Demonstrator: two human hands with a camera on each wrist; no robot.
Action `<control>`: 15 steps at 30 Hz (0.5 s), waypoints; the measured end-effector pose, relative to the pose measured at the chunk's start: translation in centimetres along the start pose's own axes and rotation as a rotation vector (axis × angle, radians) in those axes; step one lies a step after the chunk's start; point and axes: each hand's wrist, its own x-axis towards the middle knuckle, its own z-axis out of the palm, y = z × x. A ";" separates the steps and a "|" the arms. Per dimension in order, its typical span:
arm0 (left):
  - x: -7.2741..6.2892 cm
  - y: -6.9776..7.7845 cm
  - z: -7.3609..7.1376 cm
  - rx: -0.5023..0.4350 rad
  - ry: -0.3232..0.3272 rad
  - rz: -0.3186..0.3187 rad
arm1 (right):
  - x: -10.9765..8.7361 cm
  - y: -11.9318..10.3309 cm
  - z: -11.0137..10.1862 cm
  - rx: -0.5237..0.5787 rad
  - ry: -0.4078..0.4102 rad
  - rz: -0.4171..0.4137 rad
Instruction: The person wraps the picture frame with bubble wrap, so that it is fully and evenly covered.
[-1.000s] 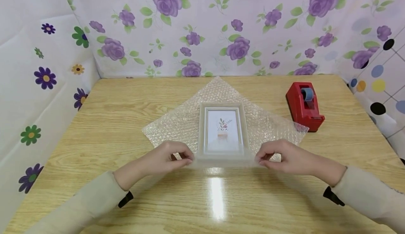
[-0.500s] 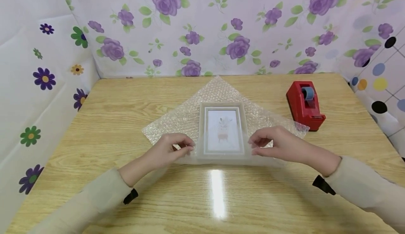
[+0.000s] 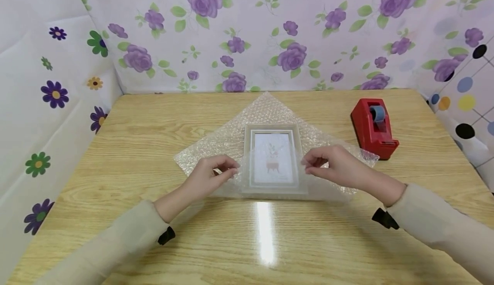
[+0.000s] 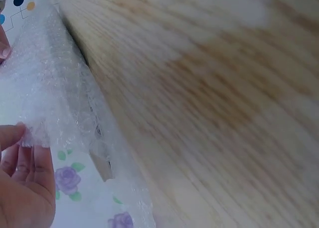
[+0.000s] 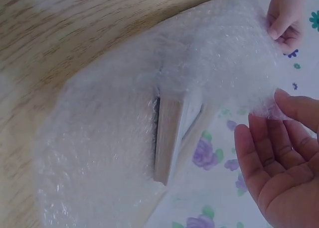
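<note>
A light-coloured picture frame (image 3: 248, 148) with a plant print lies on a sheet of bubble wrap (image 3: 216, 148) spread cornerwise on the table. The near part of the sheet is lifted and folded over the lower part of the frame, so the print looks hazy there. My left hand (image 3: 210, 174) pinches the lifted edge between thumb and fingers at the frame's left. On the other side my right hand (image 3: 339, 166) pinches the same edge. The right wrist view shows the frame's corner (image 5: 169, 143) between layers of the bubble wrap (image 5: 104, 133).
A red tape dispenser (image 3: 372, 128) with a blue-cored roll stands at the right, against the sheet's right corner. The wooden table (image 3: 154, 118) reflects a bright light strip near the front. Floral cloth (image 3: 239, 32) hangs behind, with patterned cloth at both sides.
Both hands have moved away from the body, drawing the edge of the bubble wrap up over the lower part of the picture frame. The frame and tape dispenser have stayed in place.
</note>
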 end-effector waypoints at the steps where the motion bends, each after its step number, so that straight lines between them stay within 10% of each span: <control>1: 0.1 0.0 0.0 0.010 0.007 -0.008 | 0.1 0.1 0.1 -0.002 0.005 0.009; 15: 0.8 -0.4 0.8 0.131 0.061 -0.052 | 1.1 2.0 1.6 -0.012 0.060 0.109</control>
